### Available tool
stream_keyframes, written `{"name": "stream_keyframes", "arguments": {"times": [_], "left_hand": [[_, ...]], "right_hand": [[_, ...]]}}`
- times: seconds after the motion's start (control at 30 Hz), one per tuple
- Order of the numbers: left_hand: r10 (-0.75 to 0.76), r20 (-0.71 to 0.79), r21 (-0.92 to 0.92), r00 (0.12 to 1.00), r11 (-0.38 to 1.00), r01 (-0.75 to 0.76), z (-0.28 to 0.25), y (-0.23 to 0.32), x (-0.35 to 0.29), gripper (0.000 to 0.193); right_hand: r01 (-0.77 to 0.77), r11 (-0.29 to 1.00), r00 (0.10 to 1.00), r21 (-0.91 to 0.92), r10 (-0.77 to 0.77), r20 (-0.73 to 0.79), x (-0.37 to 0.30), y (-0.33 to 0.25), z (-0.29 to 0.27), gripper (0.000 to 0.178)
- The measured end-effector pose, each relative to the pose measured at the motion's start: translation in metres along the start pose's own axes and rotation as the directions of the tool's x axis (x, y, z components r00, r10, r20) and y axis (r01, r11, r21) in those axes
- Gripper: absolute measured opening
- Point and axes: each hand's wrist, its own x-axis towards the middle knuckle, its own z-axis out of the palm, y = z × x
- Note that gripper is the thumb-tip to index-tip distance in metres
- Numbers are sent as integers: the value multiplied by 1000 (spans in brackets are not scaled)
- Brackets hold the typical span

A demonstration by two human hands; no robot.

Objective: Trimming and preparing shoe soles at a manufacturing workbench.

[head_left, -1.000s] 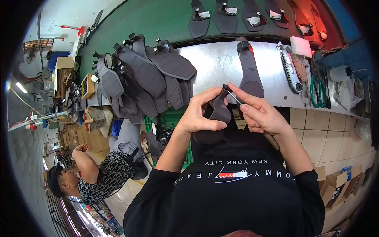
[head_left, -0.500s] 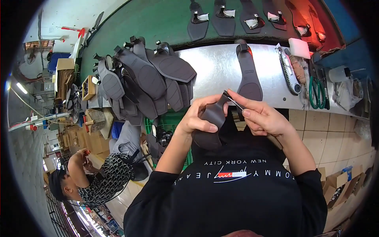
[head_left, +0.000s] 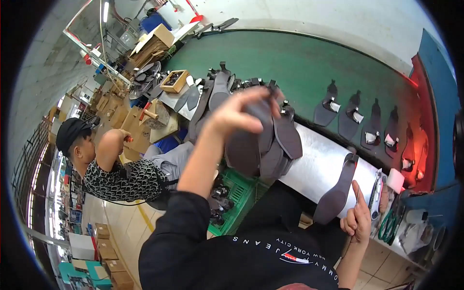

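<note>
My left hand [head_left: 234,113], blurred by motion, is raised over a pile of dark grey sandal soles [head_left: 288,135]. Its fingers curl round one dark sole [head_left: 244,150] with a small black strap piece at its narrow end; blur hides the exact grip. Low at the right, my right hand [head_left: 357,220] has its index finger stretched along a thin, narrow tool, the other fingers folded round it. Just left of that hand, a single sole [head_left: 336,193] with a black strap at its heel lies on the metal table, its toe end over the front edge.
The shiny metal table [head_left: 311,154] borders a green belt [head_left: 290,63] carrying a row of soles toward a red-lit opening. A box cutter [head_left: 376,195], green-handled scissors [head_left: 388,226] and a white block [head_left: 395,180] lie at right. A green crate [head_left: 237,195] stands below; a co-worker [head_left: 121,169] sits at left.
My left hand has moved up and left with the sole, over to the pile. My right hand has parted from it, moving down and right with the thin tool. The view has turned left.
</note>
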Motion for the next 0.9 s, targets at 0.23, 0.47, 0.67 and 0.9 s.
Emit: {"name": "stream_keyframes", "arguments": {"times": [0.23, 0.47, 0.67, 0.9], "left_hand": [[-142, -156, 978, 977, 117, 173, -177, -3, 49, 84], [505, -396, 799, 767, 602, 16, -18, -30, 67, 53], [341, -59, 542, 938, 801, -257, 193, -176, 91, 60], [137, -5, 163, 991, 977, -134, 213, -171, 86, 29]], "right_hand": [[-8, 998, 996, -65, 2, -84, 8, 9, 3, 54], [51, 981, 920, -186, -119, -372, 0, -3, -31, 32], [63, 984, 920, -168, -122, -371, 1, -4, -3, 38], [99, 971, 928, -218, -169, -331, -17, 9, -3, 36]]}}
